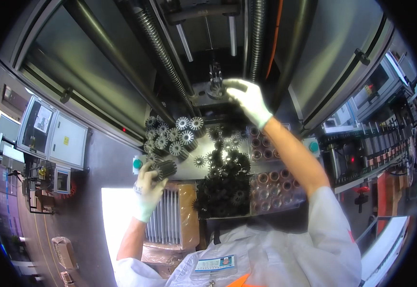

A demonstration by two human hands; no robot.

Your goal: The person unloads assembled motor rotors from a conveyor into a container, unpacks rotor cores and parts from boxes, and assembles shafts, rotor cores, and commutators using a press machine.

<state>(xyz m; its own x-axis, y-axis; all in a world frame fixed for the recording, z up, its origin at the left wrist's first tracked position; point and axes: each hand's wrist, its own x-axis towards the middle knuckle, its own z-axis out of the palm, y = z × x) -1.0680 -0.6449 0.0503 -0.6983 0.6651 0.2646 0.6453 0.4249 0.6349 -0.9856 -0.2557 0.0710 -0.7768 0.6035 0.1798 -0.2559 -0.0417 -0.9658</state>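
Your left grip (147, 187) is clamped on the near end of a slotted cylinder (168, 168), its long axis running roughly sideways and its free end pointing right, away from your palm. It juts out just right of those fingers, dark gray, with ridges along its length. Your right grip (250, 101) has its fingers apart, just right of a toothed piece (215, 91); whether they touch, I cannot tell.

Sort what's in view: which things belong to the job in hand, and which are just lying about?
Likely the job's:
toothed cylinder, held in the left hand
fixture beside the right hand
toothed stacks, dark toothed pieces, copper-coloured rings

Apparently just about:
white cabinet
brown carton on the floor
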